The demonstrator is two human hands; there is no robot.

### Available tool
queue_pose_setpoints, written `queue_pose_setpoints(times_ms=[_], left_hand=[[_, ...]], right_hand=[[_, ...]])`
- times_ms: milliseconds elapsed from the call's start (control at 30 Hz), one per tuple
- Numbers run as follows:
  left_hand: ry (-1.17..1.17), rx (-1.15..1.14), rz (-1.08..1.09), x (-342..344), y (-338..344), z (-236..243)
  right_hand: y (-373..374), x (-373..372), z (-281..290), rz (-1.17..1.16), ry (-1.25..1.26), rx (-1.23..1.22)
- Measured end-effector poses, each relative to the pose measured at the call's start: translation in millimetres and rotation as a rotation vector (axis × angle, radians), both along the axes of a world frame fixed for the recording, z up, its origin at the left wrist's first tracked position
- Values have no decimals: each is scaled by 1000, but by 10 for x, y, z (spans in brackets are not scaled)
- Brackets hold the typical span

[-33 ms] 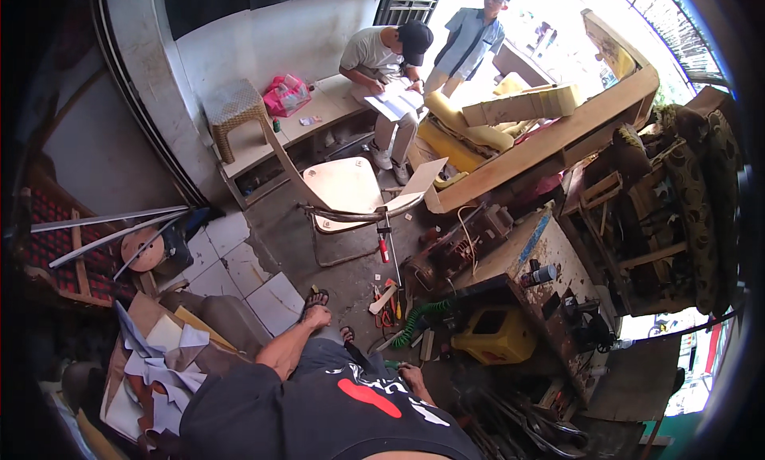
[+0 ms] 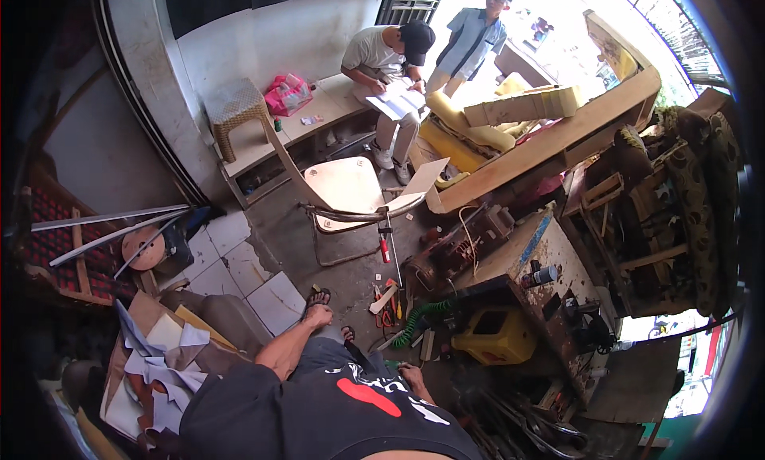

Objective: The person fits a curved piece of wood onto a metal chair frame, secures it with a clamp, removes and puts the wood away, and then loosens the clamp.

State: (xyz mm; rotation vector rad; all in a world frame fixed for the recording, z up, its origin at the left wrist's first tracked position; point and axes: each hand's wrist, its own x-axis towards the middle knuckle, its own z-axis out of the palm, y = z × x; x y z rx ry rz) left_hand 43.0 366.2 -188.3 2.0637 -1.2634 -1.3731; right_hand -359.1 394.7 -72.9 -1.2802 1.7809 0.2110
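Note:
My left hand [image 2: 319, 315] rests at my left knee with its fingers curled in, and nothing shows in it. Low by my right leg is my right hand [image 2: 412, 375], its fingers bent and partly hidden. A small green thing [image 2: 391, 365] shows beside those fingers; its kind is too small to make out. In front of my feet, a chair frame with a pale wooden seat [image 2: 351, 181] stands on the floor. A clamp with a red handle [image 2: 385, 250] hangs at its bar. Several hand tools [image 2: 387, 302] lie on the floor near a coiled green hose [image 2: 414, 321].
One person [image 2: 382, 58] sits on the bench [image 2: 331, 101] with papers; another person [image 2: 470, 46] stands behind. At right are a rusty compressor [image 2: 458, 249], a worn workbench [image 2: 518, 261], a yellow container [image 2: 496, 335] and a sofa frame [image 2: 550, 153]. Fabric scraps [image 2: 167, 364] lie at left.

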Motion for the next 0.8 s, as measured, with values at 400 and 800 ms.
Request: queue_pose_setpoints(times_ms=[400, 800], left_hand=[[33, -155, 82, -111, -825, 1985], [-272, -560, -516, 274, -2865, 2594]], right_hand=[[-1850, 424, 244, -590, -641, -28], [-3253, 1641, 596, -192, -843, 299]])
